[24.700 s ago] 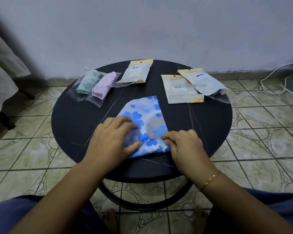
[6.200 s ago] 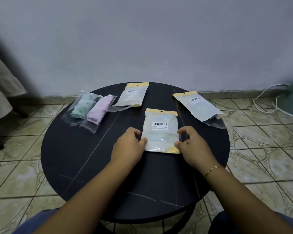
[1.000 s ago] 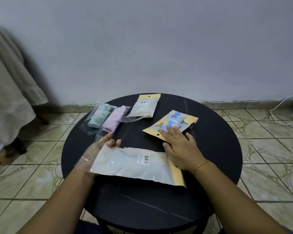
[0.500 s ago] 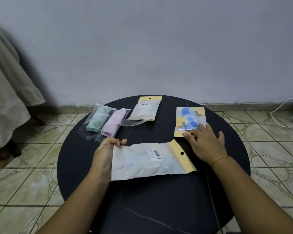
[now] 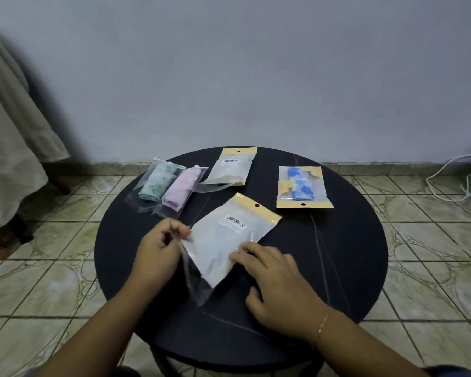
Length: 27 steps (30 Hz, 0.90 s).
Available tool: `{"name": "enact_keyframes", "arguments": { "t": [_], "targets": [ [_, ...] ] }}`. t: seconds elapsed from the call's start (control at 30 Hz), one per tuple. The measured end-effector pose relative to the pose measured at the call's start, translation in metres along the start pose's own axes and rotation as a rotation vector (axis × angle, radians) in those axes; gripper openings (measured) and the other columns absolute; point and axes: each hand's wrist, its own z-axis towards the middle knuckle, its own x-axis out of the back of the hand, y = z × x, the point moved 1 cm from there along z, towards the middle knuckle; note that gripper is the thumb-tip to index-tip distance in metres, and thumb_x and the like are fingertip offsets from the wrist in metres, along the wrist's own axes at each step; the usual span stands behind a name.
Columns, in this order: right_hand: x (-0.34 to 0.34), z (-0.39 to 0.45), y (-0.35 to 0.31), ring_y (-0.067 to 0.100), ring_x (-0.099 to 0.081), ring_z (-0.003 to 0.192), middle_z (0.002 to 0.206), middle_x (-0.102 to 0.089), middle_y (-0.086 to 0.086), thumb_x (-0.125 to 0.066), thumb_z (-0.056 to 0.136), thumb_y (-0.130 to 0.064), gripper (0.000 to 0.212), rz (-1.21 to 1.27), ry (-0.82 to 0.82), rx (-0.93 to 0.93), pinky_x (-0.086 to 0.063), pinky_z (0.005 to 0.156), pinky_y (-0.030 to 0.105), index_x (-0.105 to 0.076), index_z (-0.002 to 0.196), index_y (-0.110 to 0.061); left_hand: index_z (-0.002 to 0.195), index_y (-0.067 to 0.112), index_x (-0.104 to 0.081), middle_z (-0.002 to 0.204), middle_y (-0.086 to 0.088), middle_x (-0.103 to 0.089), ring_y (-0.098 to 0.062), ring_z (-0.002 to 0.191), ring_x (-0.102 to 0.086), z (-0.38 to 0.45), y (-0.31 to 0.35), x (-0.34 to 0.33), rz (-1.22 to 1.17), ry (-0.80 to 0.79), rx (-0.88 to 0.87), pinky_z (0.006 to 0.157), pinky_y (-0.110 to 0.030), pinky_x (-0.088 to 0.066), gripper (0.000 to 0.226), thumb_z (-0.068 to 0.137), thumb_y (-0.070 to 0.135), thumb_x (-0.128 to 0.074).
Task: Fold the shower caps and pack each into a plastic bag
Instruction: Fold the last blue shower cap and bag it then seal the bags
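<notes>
Round table, near rim bare; left hand pinches bag, right hand flat

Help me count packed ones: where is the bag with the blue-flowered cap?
The bag with the blue-flowered cap lies flat on the round table's far right, apart from both hands, right of the far yellow-topped bag.

Head view, down over table

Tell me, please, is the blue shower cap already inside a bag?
Inside. The folded blue shower cap shows through the clear yellow-edged bag lying flat on the table, apart from both hands.
</notes>
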Motion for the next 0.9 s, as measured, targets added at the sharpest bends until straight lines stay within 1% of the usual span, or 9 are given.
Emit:
{"name": "enact_keyframes", "arguments": {
  "t": [0.07, 0.17, 0.3, 0.37, 0.43, 0.57, 0.7, 0.8, 0.9],
  "targets": [
    [-0.002, -0.008, 0.001, 0.014, -0.034, 0.129, 0.146, -0.033, -0.008, -0.038, 0.076, -0.03, 0.06, 0.009, 0.038, 0.023, -0.03, 0.093, 0.033, -0.035, 0.136, -0.035, 0.076, 0.025, -0.064, 0.087, 0.011, -0.066, 0.002, 0.079, -0.06, -0.012, 0.002, -0.001, 0.118, -0.093, -0.096, 0.076, -0.018, -0.044, 0.041, 0.077, -0.015, -0.055],
    [0.001, -0.016, 0.013, 0.009, -0.024, 0.137, 0.152, -0.024, -0.01, -0.034, 0.077, -0.04, 0.061, -0.007, 0.021, 0.035, -0.025, 0.099, 0.03, -0.033, 0.138, -0.037, 0.086, 0.029, -0.064, 0.097, 0.016, -0.061, 0.001, 0.088, -0.059, -0.026, 0.002, -0.006, 0.257, -0.19, -0.307, 0.075, -0.007, -0.041, 0.036, 0.078, -0.006, -0.065],
    [0.006, -0.027, 0.024, 0.014, -0.037, 0.133, 0.149, -0.036, -0.002, -0.045, 0.08, -0.049, 0.061, -0.149, 0.047, 0.059, -0.04, 0.093, 0.033, -0.039, 0.137, -0.031, 0.097, 0.03, -0.067, 0.097, 0.019, -0.059, 0.003, 0.092, -0.058, -0.035, -0.006, -0.009, 0.42, -0.301, -0.577, 0.077, -0.011, -0.045, 0.026, 0.078, 0.013, -0.07],
    [0.008, -0.031, 0.027, 0.014, -0.04, 0.13, 0.146, -0.041, 0.0, -0.047, 0.08, -0.054, 0.063, -0.216, 0.075, 0.065, -0.045, 0.088, 0.032, -0.042, 0.136, -0.026, 0.096, 0.024, -0.071, 0.099, 0.016, -0.059, 0.003, 0.092, -0.057, -0.037, -0.005, -0.012, 0.482, -0.308, -0.673, 0.079, -0.013, -0.046, 0.016, 0.082, 0.025, -0.065],
    [0.008, -0.034, 0.028, 0.014, -0.042, 0.128, 0.144, -0.044, 0.001, -0.046, 0.081, -0.057, 0.064, -0.245, 0.125, 0.076, -0.046, 0.087, 0.032, -0.045, 0.135, -0.023, 0.092, 0.019, -0.073, 0.1, 0.01, -0.063, 0.0, 0.094, -0.057, -0.039, -0.001, -0.015, 0.488, -0.286, -0.761, 0.082, -0.012, -0.045, 0.019, 0.082, 0.029, -0.06],
    [0.005, -0.036, 0.032, 0.015, -0.049, 0.123, 0.136, -0.052, 0.001, -0.05, 0.082, -0.048, 0.055, -0.269, 0.25, 0.132, -0.046, 0.086, 0.031, -0.052, 0.129, -0.02, 0.088, 0.017, -0.073, 0.104, 0.008, -0.068, -0.002, 0.1, -0.059, -0.042, 0.003, -0.022, 0.442, -0.254, -0.824, 0.088, -0.02, -0.047, 0.015, 0.082, 0.026, -0.062],
    [0.001, -0.036, 0.043, 0.017, -0.058, 0.107, 0.118, -0.064, 0.003, -0.057, 0.085, -0.031, 0.032, -0.204, 0.411, 0.21, -0.043, 0.079, 0.029, -0.068, 0.11, -0.014, 0.097, 0.025, -0.07, 0.106, 0.015, -0.069, 0.001, 0.099, -0.061, -0.043, -0.001, -0.026, 0.434, -0.316, -0.827, 0.082, -0.026, -0.05, 0.018, 0.08, 0.029, -0.067],
    [0.001, -0.037, 0.049, 0.016, -0.061, 0.102, 0.113, -0.067, 0.002, -0.058, 0.084, -0.026, 0.026, -0.195, 0.416, 0.248, -0.047, 0.075, 0.029, -0.072, 0.103, -0.015, 0.111, 0.027, -0.067, 0.114, 0.013, -0.067, -0.004, 0.103, -0.061, -0.039, -0.008, -0.026, 0.509, -0.363, -0.847, 0.083, -0.029, -0.049, 0.032, 0.08, 0.032, -0.068],
    [0.0, -0.036, 0.052, 0.017, -0.065, 0.1, 0.111, -0.069, 0.002, -0.058, 0.084, -0.028, 0.024, -0.169, 0.384, 0.258, -0.051, 0.073, 0.029, -0.073, 0.1, -0.017, 0.105, 0.024, -0.072, 0.114, 0.012, -0.068, -0.007, 0.101, -0.062, -0.035, -0.011, -0.024, 0.618, -0.375, -0.918, 0.079, -0.029, -0.047, 0.027, 0.083, 0.035, -0.062]
  ]
}}
